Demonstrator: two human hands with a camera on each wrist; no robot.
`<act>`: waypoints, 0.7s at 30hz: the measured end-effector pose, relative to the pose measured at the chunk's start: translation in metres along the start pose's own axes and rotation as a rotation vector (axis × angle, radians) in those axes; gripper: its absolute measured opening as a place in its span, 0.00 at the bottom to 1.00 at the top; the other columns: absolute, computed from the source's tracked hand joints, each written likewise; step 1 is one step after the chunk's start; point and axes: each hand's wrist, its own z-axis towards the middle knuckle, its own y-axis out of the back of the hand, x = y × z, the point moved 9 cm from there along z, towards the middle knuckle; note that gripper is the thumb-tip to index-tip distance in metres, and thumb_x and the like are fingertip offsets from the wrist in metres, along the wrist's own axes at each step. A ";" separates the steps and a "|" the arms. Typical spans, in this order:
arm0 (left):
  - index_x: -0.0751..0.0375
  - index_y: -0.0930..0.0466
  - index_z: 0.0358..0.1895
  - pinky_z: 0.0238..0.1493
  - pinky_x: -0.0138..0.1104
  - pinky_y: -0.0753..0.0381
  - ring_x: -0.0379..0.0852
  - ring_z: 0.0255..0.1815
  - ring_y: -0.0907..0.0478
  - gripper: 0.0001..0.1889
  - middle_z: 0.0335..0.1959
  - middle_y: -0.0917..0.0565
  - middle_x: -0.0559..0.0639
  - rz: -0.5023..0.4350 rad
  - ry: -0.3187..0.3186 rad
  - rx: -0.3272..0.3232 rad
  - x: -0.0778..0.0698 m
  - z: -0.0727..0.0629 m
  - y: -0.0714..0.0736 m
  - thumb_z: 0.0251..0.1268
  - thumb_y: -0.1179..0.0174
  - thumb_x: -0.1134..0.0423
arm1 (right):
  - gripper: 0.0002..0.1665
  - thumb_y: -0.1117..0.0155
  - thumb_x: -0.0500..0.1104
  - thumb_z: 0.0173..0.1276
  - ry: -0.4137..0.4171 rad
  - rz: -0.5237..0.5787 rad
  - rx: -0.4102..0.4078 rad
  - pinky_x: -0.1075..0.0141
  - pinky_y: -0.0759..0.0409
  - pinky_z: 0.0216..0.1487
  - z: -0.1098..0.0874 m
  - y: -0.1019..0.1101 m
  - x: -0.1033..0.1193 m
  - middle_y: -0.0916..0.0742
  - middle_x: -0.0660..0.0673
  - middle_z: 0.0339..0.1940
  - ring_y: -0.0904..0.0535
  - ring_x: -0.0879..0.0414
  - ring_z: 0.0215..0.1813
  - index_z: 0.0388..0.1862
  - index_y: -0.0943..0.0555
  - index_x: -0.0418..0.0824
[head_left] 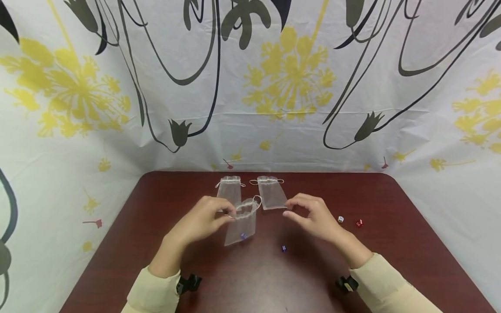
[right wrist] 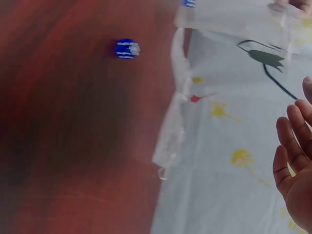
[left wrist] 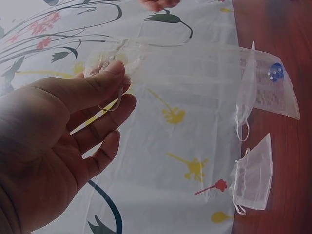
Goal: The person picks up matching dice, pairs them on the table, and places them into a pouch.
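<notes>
My left hand (head_left: pixel 205 219) pinches the rim of a sheer white drawstring pouch (head_left: pixel 235 232), which hangs tilted over the table. A blue die (left wrist: pixel 276 72) shows through the mesh at the bottom of this pouch. To the right, my right hand (head_left: pixel 313 217) is raised above the table with thumb and fingers apart and nothing between them. A second blue die (head_left: pixel 283 248) lies on the table between the hands, below and left of the right hand. In the right wrist view, this loose blue die (right wrist: pixel 126 48) looks blurred, with pale marks.
Two more sheer pouches lie flat toward the back, one pouch (head_left: pixel 228 189) behind the held one and another pouch (head_left: pixel 272 193) near my right fingertips. A white die (head_left: pixel 340 219) and red dice (head_left: pixel 359 223) sit right of the right hand. A patterned cloth (head_left: pixel 219 100) hangs behind the dark red table (head_left: pixel 176 184).
</notes>
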 end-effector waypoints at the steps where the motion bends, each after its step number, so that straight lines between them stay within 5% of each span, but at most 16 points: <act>1: 0.58 0.13 0.33 0.42 0.41 0.14 0.37 0.36 0.17 0.06 0.32 0.13 0.43 0.000 0.001 0.001 0.000 0.000 0.000 0.59 0.28 0.72 | 0.12 0.23 0.34 0.59 -0.004 0.002 0.006 0.68 0.22 0.37 -0.004 -0.003 -0.002 0.16 0.58 0.33 0.19 0.58 0.35 0.39 0.13 0.46; 10: 0.56 0.13 0.33 0.42 0.32 0.16 0.35 0.36 0.18 0.05 0.32 0.13 0.41 0.006 0.031 0.007 0.004 -0.003 -0.001 0.59 0.28 0.71 | 0.11 0.23 0.34 0.59 -0.012 0.019 0.049 0.64 0.20 0.31 -0.037 -0.036 -0.016 0.15 0.58 0.32 0.20 0.62 0.33 0.39 0.14 0.45; 21: 0.56 0.13 0.34 0.42 0.33 0.16 0.35 0.36 0.18 0.06 0.32 0.14 0.40 0.035 0.025 -0.001 0.003 -0.005 0.001 0.58 0.27 0.71 | 0.08 0.24 0.40 0.63 -0.127 0.025 0.181 0.68 0.20 0.33 -0.061 -0.062 -0.034 0.17 0.59 0.32 0.22 0.66 0.32 0.37 0.14 0.40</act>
